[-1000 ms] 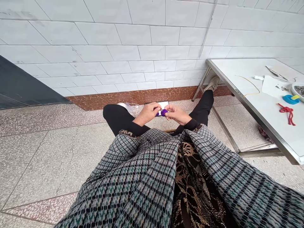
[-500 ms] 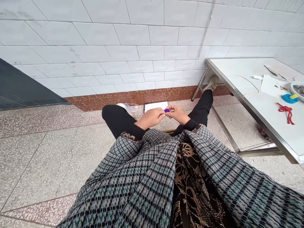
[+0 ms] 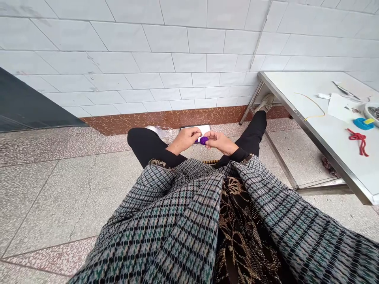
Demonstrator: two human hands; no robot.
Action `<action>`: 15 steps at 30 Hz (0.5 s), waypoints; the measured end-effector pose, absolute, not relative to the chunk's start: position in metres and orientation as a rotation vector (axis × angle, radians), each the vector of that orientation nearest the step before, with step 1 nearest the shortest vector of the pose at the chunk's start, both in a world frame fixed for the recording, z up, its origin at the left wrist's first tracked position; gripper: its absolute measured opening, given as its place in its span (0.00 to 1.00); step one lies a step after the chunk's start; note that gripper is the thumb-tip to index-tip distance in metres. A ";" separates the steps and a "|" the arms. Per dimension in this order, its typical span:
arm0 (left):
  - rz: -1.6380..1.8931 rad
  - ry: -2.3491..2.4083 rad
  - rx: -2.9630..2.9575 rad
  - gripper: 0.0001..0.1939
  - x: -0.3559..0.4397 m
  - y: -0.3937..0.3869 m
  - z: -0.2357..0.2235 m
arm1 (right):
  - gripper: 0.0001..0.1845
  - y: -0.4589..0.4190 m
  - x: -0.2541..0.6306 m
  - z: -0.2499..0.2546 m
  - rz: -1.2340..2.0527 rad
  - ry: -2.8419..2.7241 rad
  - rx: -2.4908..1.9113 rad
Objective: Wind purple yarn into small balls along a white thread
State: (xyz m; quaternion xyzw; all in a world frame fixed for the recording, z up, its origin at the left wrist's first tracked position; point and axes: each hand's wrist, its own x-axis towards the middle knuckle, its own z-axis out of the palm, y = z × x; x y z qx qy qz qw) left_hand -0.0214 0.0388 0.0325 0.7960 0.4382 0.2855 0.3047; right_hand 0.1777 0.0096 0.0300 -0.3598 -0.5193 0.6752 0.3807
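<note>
Left hand [image 3: 186, 139], fingertips pinched together near a small purple yarn bundle [image 3: 203, 140]; too small to tell what they grip. Right hand [image 3: 220, 142] holds the bundle between thumb and fingers, above the lap, a white flat panel with a dark edge [image 3: 204, 129] showing just beyond. Off right, on the white-topped, metal-edged bench [image 3: 296, 85]: red knotted cord [image 3: 357, 136], blue round object with a yellow strip [image 3: 363, 124], curved yellow strand [image 3: 316, 105].
</note>
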 end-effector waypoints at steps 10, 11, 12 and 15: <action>0.588 0.849 2.294 0.11 -0.009 0.024 0.039 | 0.14 0.021 0.183 0.017 1.330 -1.288 -1.188; 0.631 0.879 2.313 0.11 -0.011 0.025 0.042 | 0.13 0.020 0.184 0.016 1.349 -1.345 -1.214; 0.679 0.917 2.325 0.11 -0.014 0.027 0.045 | 0.13 0.019 0.184 0.016 1.393 -1.401 -1.218; 0.791 1.017 2.317 0.11 -0.022 0.035 0.047 | 0.15 0.013 0.183 0.019 1.633 -1.498 -1.077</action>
